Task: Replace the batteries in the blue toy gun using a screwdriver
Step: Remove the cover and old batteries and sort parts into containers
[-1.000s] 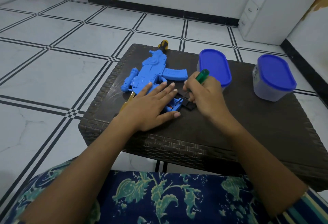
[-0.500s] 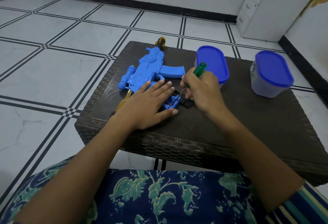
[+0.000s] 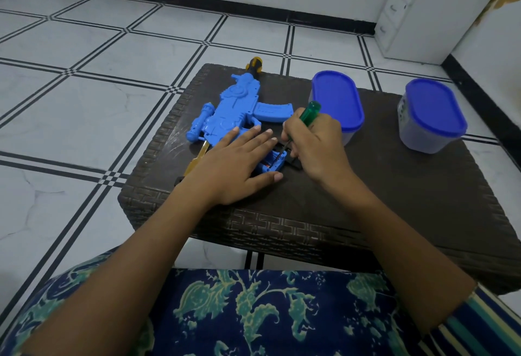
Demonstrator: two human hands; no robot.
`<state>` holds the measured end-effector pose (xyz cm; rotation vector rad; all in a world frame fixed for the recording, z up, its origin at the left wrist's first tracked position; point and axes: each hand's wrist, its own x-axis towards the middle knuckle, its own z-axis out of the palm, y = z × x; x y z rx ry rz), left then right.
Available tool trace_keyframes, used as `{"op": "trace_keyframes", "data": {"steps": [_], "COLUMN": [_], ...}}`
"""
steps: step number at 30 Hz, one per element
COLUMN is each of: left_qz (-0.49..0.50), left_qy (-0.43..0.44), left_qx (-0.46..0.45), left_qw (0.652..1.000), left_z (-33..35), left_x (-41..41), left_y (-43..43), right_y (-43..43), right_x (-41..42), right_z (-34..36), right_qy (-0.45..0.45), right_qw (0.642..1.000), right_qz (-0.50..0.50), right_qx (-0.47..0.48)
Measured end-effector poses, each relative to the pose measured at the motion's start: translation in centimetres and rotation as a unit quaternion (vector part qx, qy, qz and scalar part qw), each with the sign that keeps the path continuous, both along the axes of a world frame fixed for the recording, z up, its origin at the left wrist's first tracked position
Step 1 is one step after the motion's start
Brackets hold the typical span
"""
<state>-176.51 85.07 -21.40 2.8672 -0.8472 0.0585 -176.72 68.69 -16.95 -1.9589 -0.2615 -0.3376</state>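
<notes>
Head view: left hand lay flat on blue toy gun, right hand gripped screwdriver at battery compartment; batteries apparently not yet swapped.

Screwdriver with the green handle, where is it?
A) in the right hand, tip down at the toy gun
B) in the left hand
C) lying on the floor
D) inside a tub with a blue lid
A: the right hand grips the screwdriver, its tip pointing down at the near end of the toy gun, while the left hand lies flat on the gun.
</notes>
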Motion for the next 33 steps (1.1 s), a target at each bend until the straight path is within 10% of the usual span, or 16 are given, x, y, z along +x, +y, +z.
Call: {"op": "trace_keyframes", "data": {"steps": [33], "left_qz": [-0.004], "left_qy": [-0.007], "left_qx": [-0.005], "left_qw": [1.0], "left_z": [-0.3], "left_x": [0.2], "left_y": [0.1], "right_y": [0.5], "right_x": [0.4], "right_z": [0.1], "right_qy": [0.008], "right_qw": [0.998], "right_qz": [0.019], "right_qx": [-0.057]}}
